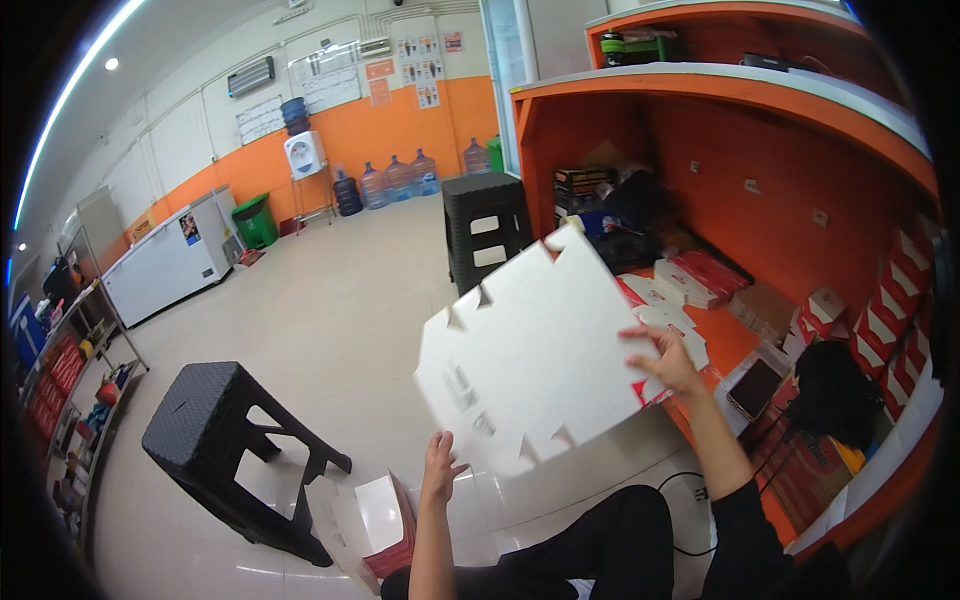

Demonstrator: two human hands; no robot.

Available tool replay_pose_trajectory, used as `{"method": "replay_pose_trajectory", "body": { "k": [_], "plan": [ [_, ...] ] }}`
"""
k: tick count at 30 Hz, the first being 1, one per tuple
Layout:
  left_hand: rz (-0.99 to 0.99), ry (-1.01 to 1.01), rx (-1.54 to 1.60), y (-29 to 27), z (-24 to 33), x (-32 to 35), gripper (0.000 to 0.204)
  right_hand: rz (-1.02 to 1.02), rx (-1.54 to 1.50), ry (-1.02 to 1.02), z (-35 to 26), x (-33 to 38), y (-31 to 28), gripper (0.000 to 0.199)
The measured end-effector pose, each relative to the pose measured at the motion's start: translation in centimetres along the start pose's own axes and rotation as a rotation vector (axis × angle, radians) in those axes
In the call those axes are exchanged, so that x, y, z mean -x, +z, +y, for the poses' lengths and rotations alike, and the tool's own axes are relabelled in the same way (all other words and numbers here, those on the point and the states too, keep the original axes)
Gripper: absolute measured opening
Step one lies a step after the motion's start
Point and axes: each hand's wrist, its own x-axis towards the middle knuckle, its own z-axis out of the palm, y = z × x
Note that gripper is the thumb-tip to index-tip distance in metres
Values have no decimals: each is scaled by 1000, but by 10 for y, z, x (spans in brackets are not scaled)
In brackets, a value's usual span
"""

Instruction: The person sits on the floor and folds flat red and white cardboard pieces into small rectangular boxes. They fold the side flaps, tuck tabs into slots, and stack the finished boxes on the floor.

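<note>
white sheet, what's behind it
Behind the sheet, parts of a black stool, cartons and floor show; some of the stool and anything fully covered can't be seen.

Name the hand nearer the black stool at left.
Left. The left hand is right of the stool; the right hand is farther right, on the white cardboard.

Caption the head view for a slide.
The right hand holds up a flat white cardboard blank, the left hand open near its edge, beside an orange shelf unit.
</note>
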Motion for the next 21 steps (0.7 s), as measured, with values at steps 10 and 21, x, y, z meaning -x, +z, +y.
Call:
{"method": "replay_pose_trajectory", "body": {
  "k": [10,21],
  "plan": [
    [177,-70,-48,-92,-99,-23,41,-311,85,355,233,43,96,38],
    [269,-498,-355,-145,-189,-68,45,-1028,915,205,298,99,93,85]
  ]
}}
